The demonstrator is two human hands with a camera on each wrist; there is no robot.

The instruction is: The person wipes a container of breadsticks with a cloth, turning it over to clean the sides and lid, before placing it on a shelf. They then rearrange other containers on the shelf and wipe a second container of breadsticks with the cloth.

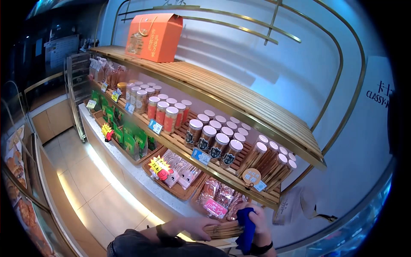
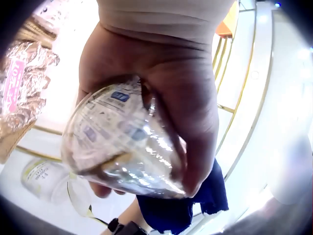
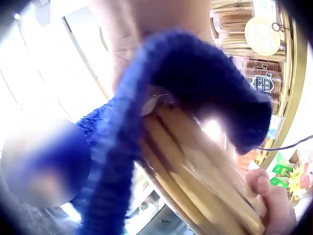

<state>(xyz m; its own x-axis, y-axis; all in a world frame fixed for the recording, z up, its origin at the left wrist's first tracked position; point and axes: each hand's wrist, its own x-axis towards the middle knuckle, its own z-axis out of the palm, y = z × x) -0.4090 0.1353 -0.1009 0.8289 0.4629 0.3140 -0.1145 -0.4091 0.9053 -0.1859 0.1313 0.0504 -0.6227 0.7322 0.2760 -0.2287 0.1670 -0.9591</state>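
Note:
Low in the head view, my left hand [image 1: 200,227] grips a clear jar of long stick snacks [image 1: 222,231], lying on its side. The left wrist view shows the jar's shiny base with a printed label [image 2: 120,132], my thumb and palm wrapped round its wall. My right hand [image 1: 258,220] holds a dark blue cloth [image 1: 245,229] round the jar's other end. In the right wrist view the cloth [image 3: 115,152] drapes over that end, hiding most of it. Pale sticks [image 3: 195,171] show through the wall, with left fingertips [image 3: 261,183] on the far side.
In front stands a slatted wooden shelf [image 1: 239,96] with an orange gift box [image 1: 156,38] on top. Lidded jars [image 1: 205,137] line the tier below. Wicker baskets [image 1: 188,195] of bagged snacks sit on the counter beneath. A glass case of bread [image 1: 28,210] is at left.

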